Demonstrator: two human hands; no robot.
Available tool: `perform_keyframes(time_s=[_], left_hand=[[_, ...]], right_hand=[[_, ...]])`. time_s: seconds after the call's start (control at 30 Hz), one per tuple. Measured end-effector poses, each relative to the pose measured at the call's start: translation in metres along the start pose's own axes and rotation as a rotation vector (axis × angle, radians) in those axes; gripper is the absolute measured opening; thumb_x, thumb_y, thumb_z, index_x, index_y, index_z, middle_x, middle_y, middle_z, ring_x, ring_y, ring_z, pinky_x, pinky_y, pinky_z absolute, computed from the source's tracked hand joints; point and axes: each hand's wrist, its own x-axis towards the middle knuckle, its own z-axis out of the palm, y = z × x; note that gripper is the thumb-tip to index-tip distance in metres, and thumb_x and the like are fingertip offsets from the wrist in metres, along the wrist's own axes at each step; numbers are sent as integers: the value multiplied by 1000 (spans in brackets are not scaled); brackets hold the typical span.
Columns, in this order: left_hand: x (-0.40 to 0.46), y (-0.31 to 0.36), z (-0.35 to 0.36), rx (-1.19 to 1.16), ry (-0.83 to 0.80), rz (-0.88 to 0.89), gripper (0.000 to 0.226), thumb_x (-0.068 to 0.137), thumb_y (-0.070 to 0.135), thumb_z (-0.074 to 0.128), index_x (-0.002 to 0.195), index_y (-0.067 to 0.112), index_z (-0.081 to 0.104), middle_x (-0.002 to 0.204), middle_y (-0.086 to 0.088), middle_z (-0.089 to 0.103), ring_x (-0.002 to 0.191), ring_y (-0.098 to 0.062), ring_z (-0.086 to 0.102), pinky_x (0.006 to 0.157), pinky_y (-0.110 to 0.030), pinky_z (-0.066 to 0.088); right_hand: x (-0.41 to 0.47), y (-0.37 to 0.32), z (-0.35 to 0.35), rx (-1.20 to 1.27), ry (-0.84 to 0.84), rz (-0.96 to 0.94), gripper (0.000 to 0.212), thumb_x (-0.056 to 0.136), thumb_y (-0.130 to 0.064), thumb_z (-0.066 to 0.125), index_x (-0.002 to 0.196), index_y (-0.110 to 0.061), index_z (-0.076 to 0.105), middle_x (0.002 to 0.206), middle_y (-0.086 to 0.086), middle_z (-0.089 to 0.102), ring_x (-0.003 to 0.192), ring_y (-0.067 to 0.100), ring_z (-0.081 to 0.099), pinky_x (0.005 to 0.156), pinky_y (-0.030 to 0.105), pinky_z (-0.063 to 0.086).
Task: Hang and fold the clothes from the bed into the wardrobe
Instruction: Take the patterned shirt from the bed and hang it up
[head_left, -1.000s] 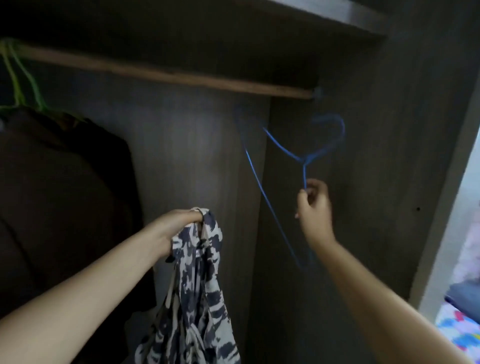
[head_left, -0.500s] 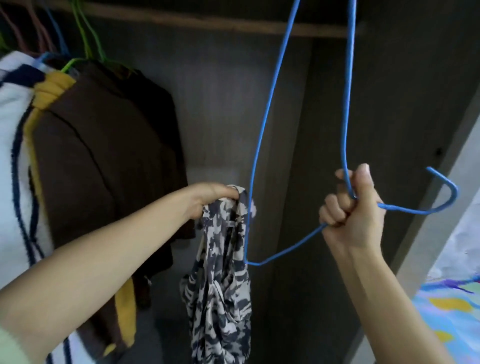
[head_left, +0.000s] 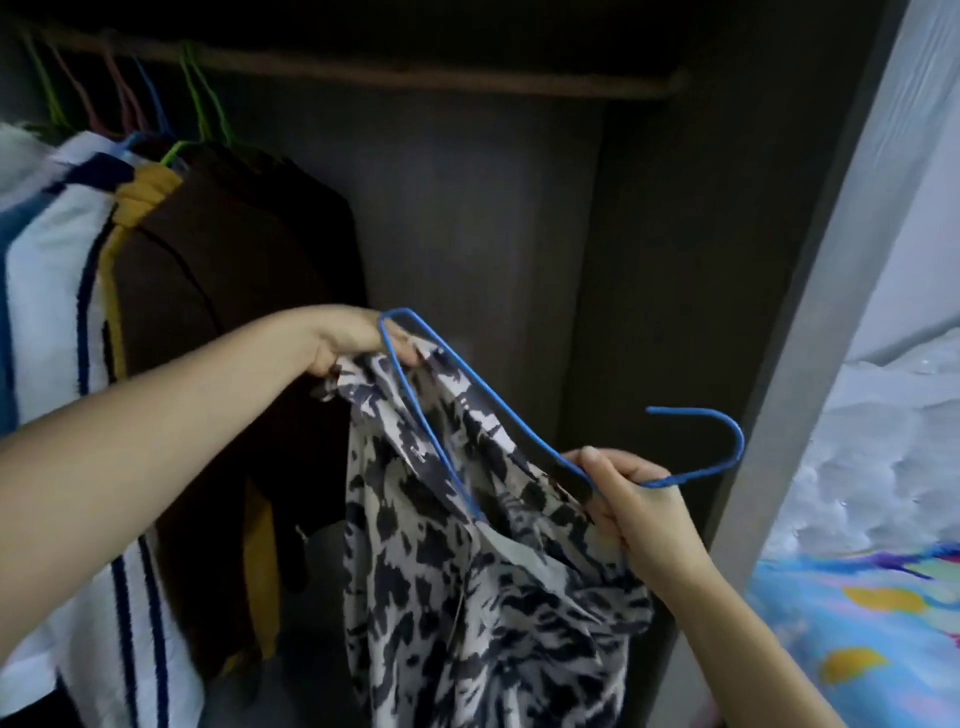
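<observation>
Blue wire: a thin blue hanger (head_left: 470, 387) lies nearly flat across the middle of the frame, its open hook curling out at centre right, one shoulder tip at the left hand.
Patterned cloth: a garment (head_left: 467, 561) in dark blotches on pale fabric hangs down the lower centre, bunched at the top; one arm of the hanger runs into its opening.
Left hand: the left hand (head_left: 353, 340), centre left of the frame, has its grip closed on the top edge of the garment, right at the hanger's shoulder tip.
Right hand: the right hand (head_left: 631, 499), lower right of centre, has fingers and thumb curled round the hanger's neck just below the hook; whether it also pinches cloth I cannot tell.
Rail: a wooden rail (head_left: 415, 78) crosses the top of the frame inside the dark wardrobe (head_left: 493, 218).
Hung clothes: at upper left, a brown garment (head_left: 218, 291), a mustard one and a white one with navy stripes (head_left: 52, 270) hang from green, pink and blue hangers.
Bed: a bright patterned bed cover (head_left: 872, 623) shows at lower right, past the wardrobe's pale side panel (head_left: 810, 322).
</observation>
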Motion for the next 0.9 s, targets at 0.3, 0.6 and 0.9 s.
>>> perform_keyframes(time_s=[0.3, 0.6, 0.9], left_hand=[[24, -43, 46, -168, 83, -13, 18, 86, -4, 60, 83, 10, 71, 70, -12, 69, 57, -20, 65, 53, -24, 54], [8, -28, 95, 668, -114, 395, 39, 85, 58, 58, 113, 32, 64, 102, 13, 59, 90, -4, 56, 75, -20, 45], [8, -64, 99, 482, 41, 644, 31, 85, 41, 55, 59, 26, 60, 63, 8, 60, 59, -9, 57, 61, -31, 46]], right_hand=[[-11, -23, -23, -719, -221, 225, 36, 98, -30, 52, 82, -1, 67, 41, -11, 32, 36, 5, 27, 38, 15, 23], [8, -51, -5, -579, -306, 266, 21, 99, -21, 51, 102, -12, 71, 45, -7, 39, 38, 7, 33, 38, 19, 27], [25, -90, -31, -621, -451, 278, 24, 101, -22, 46, 119, -19, 60, 103, 5, 71, 94, 14, 67, 77, 27, 55]])
